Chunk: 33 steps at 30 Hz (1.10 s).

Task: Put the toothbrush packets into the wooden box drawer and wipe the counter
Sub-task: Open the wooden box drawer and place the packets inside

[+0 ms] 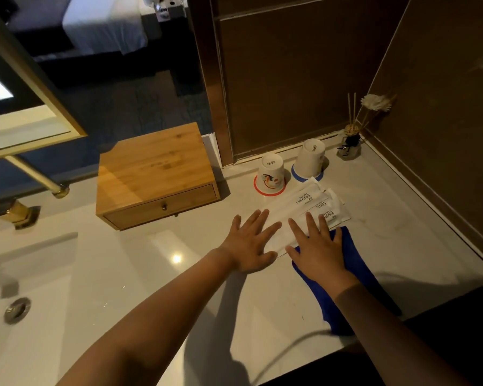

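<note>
Several white toothbrush packets (307,203) lie fanned out on the pale counter (195,246), right of centre. My left hand (250,243) hovers flat with fingers spread at their near left end. My right hand (317,250) is spread over their near end and over a blue cloth (354,260) that lies on the counter under my right wrist. Neither hand grips anything. The wooden box (151,168) stands to the left of the packets, its drawer (162,206) shut, with a small knob facing me.
Two upturned paper cups (271,172) (311,158) stand on coasters just behind the packets. A reed diffuser (350,143) occupies the far right corner by the brown walls. A sink (25,288) with brass tap (11,215) is at the left.
</note>
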Each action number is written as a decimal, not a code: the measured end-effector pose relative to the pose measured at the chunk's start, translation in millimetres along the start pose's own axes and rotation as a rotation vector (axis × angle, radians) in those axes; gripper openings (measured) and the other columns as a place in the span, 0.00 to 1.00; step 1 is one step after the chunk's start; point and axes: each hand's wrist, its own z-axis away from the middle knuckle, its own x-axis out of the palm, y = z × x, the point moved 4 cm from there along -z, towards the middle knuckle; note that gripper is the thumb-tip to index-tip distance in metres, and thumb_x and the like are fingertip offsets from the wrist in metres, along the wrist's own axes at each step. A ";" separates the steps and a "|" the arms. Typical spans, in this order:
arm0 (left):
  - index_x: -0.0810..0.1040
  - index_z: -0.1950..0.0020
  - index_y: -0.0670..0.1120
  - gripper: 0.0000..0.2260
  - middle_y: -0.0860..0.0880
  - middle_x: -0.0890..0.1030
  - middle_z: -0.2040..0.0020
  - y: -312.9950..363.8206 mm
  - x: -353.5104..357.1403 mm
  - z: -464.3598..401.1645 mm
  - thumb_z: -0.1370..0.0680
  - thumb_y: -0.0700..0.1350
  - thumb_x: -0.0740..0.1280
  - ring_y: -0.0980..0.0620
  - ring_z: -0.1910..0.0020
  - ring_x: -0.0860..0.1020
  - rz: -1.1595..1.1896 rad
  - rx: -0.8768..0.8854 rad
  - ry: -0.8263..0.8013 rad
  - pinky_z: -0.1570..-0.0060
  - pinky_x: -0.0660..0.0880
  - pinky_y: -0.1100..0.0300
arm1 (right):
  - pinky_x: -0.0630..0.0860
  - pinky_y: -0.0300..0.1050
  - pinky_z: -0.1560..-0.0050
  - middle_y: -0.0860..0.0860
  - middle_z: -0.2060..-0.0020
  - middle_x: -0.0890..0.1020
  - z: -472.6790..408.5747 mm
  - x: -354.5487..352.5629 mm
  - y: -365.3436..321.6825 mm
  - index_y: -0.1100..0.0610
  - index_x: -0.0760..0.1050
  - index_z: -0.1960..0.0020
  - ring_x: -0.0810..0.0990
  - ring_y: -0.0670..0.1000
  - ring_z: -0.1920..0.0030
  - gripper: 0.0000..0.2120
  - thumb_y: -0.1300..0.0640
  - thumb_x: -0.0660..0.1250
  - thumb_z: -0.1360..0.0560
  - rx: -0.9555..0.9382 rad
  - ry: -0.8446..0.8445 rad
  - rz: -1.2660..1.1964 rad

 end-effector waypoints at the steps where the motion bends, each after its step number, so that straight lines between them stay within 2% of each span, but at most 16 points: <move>1: 0.45 0.25 0.58 0.31 0.48 0.40 0.22 0.9 -3.5 2.7 0.24 0.63 0.52 0.46 0.24 0.38 0.001 0.016 0.028 0.30 0.37 0.38 | 0.47 0.66 0.29 0.56 0.23 0.46 1.1 -2.5 -2.0 0.45 0.40 0.25 0.42 0.60 0.24 0.32 0.38 0.50 0.23 0.006 0.006 -0.009; 5: 0.44 0.25 0.58 0.30 0.51 0.41 0.22 -13.4 -26.1 37.6 0.23 0.63 0.51 0.52 0.25 0.36 0.050 0.055 0.184 0.29 0.36 0.45 | 0.49 0.61 0.28 0.56 0.23 0.49 7.4 -18.7 -27.6 0.47 0.43 0.25 0.45 0.58 0.24 0.31 0.41 0.51 0.22 -0.060 0.095 -0.041; 6: 0.47 0.25 0.57 0.29 0.50 0.45 0.22 -24.1 -34.5 51.1 0.23 0.62 0.51 0.52 0.24 0.41 0.037 0.064 0.240 0.28 0.40 0.46 | 0.51 0.59 0.27 0.55 0.24 0.50 9.1 -24.3 -38.3 0.47 0.45 0.25 0.47 0.57 0.24 0.30 0.42 0.52 0.22 -0.093 0.120 -0.060; 8: 0.59 0.27 0.52 0.25 0.47 0.62 0.25 -53.6 -54.8 79.0 0.22 0.57 0.55 0.48 0.26 0.59 -0.034 0.089 0.385 0.28 0.55 0.46 | 0.55 0.55 0.27 0.54 0.24 0.55 9.4 -36.9 -61.7 0.49 0.49 0.25 0.52 0.56 0.25 0.28 0.44 0.52 0.22 -0.155 0.161 -0.125; 10: 0.71 0.34 0.46 0.20 0.44 0.76 0.35 -89.5 -77.5 103.4 0.23 0.53 0.59 0.46 0.37 0.74 -0.107 0.076 0.493 0.36 0.69 0.48 | 0.62 0.51 0.30 0.53 0.26 0.61 7.9 -46.5 -88.3 0.50 0.55 0.26 0.61 0.55 0.28 0.25 0.45 0.53 0.22 -0.212 0.185 -0.167; 12: 0.76 0.40 0.44 0.18 0.43 0.81 0.43 -126.2 -100.9 120.9 0.24 0.52 0.58 0.45 0.46 0.79 -0.132 -0.008 0.538 0.43 0.73 0.51 | 0.71 0.49 0.38 0.54 0.32 0.71 5.3 -51.6 -118.1 0.52 0.64 0.30 0.72 0.54 0.35 0.22 0.47 0.58 0.22 -0.271 0.257 -0.179; 14: 0.77 0.41 0.44 0.20 0.44 0.81 0.43 -158.6 -120.5 129.7 0.23 0.54 0.55 0.45 0.45 0.79 -0.115 -0.123 0.554 0.44 0.73 0.52 | 0.76 0.47 0.46 0.54 0.41 0.79 4.0 -58.1 -147.8 0.54 0.72 0.36 0.78 0.54 0.44 0.18 0.49 0.62 0.24 -0.333 0.359 -0.201; 17: 0.73 0.35 0.47 0.18 0.46 0.75 0.35 -206.4 -124.9 122.1 0.21 0.53 0.57 0.46 0.37 0.73 -0.047 -0.282 0.516 0.39 0.69 0.52 | 0.72 0.45 0.43 0.53 0.38 0.75 -8.8 -56.0 -186.5 0.54 0.68 0.34 0.74 0.53 0.41 0.18 0.50 0.55 0.21 -0.390 0.282 -0.253; 20: 0.58 0.26 0.54 0.23 0.48 0.59 0.24 -239.4 -104.2 104.5 0.20 0.57 0.51 0.46 0.25 0.56 0.014 -0.325 0.384 0.28 0.52 0.45 | 0.74 0.45 0.44 0.51 0.38 0.75 -32.9 -44.9 -209.8 0.51 0.68 0.35 0.76 0.52 0.41 0.19 0.45 0.55 0.22 -0.301 0.183 -0.340; 22: 0.51 0.25 0.58 0.25 0.51 0.51 0.22 -253.3 -90.4 96.8 0.21 0.60 0.48 0.49 0.23 0.48 0.056 -0.329 0.355 0.28 0.43 0.43 | 0.77 0.48 0.48 0.50 0.40 0.77 -48.4 -36.5 -219.2 0.49 0.71 0.38 0.78 0.53 0.44 0.18 0.43 0.55 0.23 -0.203 0.087 -0.469; 25: 0.50 0.25 0.58 0.26 0.52 0.51 0.22 -263.3 -85.7 92.8 0.22 0.62 0.48 0.51 0.23 0.48 0.063 -0.320 0.386 0.28 0.42 0.44 | 0.76 0.52 0.47 0.53 0.44 0.79 -70.2 -27.8 -236.8 0.51 0.74 0.45 0.78 0.57 0.47 0.16 0.44 0.54 0.23 -0.102 -0.149 -0.675; 27: 0.51 0.25 0.58 0.27 0.52 0.52 0.22 -263.6 -86.5 91.1 0.23 0.62 0.47 0.50 0.23 0.49 0.050 -0.307 0.394 0.28 0.43 0.44 | 0.76 0.52 0.48 0.53 0.48 0.80 -77.1 -28.9 -252.2 0.53 0.74 0.45 0.79 0.58 0.49 0.17 0.44 0.54 0.24 0.019 -0.351 -0.957; 29: 0.51 0.25 0.58 0.27 0.52 0.52 0.22 -263.5 -86.3 91.1 0.23 0.62 0.47 0.50 0.23 0.49 0.038 -0.311 0.405 0.28 0.44 0.44 | 0.75 0.43 0.60 0.54 0.53 0.80 -81.8 -30.3 -266.6 0.58 0.73 0.42 0.81 0.54 0.55 0.17 0.49 0.53 0.21 0.148 -0.504 -1.208; 31: 0.52 0.25 0.57 0.27 0.52 0.53 0.22 -262.9 -85.2 91.4 0.23 0.61 0.47 0.50 0.23 0.50 0.035 -0.311 0.417 0.28 0.45 0.44 | 0.71 0.40 0.65 0.55 0.55 0.81 -82.7 -34.6 -273.0 0.65 0.74 0.42 0.80 0.53 0.57 0.18 0.54 0.53 0.20 0.258 -0.536 -1.326; 33: 0.51 0.25 0.58 0.27 0.52 0.52 0.22 -264.5 -84.5 91.3 0.23 0.62 0.46 0.50 0.23 0.49 0.038 -0.308 0.413 0.28 0.44 0.44 | 0.69 0.38 0.66 0.53 0.62 0.80 -84.3 -31.9 -273.3 0.64 0.77 0.50 0.78 0.50 0.64 0.15 0.56 0.55 0.20 0.287 -0.489 -1.359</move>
